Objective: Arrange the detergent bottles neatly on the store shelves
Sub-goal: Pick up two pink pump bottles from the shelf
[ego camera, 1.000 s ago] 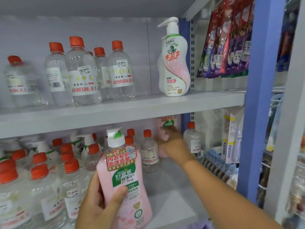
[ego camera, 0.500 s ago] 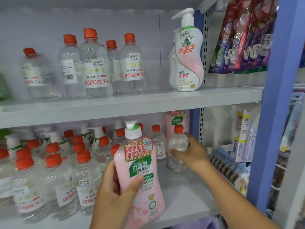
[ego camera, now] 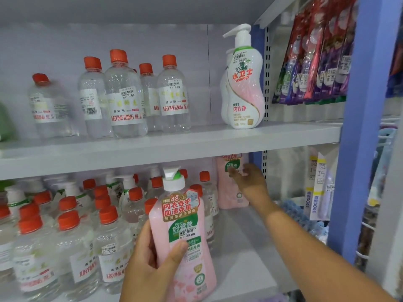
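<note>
My left hand (ego camera: 148, 264) grips a pink detergent bottle (ego camera: 185, 232) with a white flip cap and a green label, upright in front of the lower shelf (ego camera: 244, 253). My right hand (ego camera: 250, 182) reaches to the back right of that shelf. Its fingers lie on the green label of a second pink bottle (ego camera: 226, 192) standing against the back wall; they look straight, though blurred. Left of it stand clear bottles with orange caps (ego camera: 72, 243), several deep. On the upper shelf (ego camera: 174, 149) are more clear bottles (ego camera: 126, 94) and white-and-pink pump bottles (ego camera: 244, 83).
A blue upright post (ego camera: 366, 127) bounds the shelves on the right. Hanging packets (ego camera: 316, 57) and boxed goods (ego camera: 318, 188) fill the bay beyond it. White pump bottles (ego camera: 74, 192) stand behind the clear ones on the lower shelf.
My right hand has let go of a clear orange-capped bottle it held half a second ago and moved back to the rear pink bottle. My left hand still holds its pink bottle.
</note>
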`<state>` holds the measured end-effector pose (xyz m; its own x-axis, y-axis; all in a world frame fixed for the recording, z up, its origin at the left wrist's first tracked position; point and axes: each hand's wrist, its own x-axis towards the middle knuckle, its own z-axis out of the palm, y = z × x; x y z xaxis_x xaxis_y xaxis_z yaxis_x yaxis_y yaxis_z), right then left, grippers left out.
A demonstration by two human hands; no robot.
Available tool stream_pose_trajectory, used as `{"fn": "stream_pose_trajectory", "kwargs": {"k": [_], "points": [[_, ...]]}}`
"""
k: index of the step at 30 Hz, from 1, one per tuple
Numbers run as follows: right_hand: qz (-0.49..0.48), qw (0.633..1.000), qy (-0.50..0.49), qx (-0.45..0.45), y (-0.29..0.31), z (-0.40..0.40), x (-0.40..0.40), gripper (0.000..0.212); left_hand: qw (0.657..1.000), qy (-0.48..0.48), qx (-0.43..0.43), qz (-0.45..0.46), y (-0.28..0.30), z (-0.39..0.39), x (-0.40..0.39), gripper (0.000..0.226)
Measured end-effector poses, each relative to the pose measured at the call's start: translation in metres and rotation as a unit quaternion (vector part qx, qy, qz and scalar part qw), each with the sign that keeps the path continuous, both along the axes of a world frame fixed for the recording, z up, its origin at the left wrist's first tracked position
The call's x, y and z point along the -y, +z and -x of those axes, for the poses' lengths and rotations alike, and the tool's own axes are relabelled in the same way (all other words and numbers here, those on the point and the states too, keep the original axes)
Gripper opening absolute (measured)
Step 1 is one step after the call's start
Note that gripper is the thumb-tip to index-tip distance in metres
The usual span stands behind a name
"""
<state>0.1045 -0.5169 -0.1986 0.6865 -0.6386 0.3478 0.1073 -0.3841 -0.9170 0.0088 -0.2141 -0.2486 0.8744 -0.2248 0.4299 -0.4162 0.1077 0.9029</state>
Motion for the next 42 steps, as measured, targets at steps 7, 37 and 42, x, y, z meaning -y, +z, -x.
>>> {"fn": "stream_pose_trajectory", "kwargs": {"k": [7, 37, 42], "points": [[-0.003, 0.991, 0.061, -0.118, -0.019, -0.054, 0.036, 0.041, 0.999, 0.009, -0.034, -0.001, 0.004, -0.013, -0.001, 0.064], [-0.174, 0.975, 0.11, 0.089, -0.07, 0.287, -0.14, 0.04, 0.996, -0.054, -0.062, 0.035, -0.006, 0.036, -0.061, 0.033], [-0.216, 0.945, 0.242, 0.046, -0.075, 0.304, -0.151, 0.051, 0.991, 0.039, -0.112, 0.053, -0.022, 0.105, -0.12, 0.036]]}}
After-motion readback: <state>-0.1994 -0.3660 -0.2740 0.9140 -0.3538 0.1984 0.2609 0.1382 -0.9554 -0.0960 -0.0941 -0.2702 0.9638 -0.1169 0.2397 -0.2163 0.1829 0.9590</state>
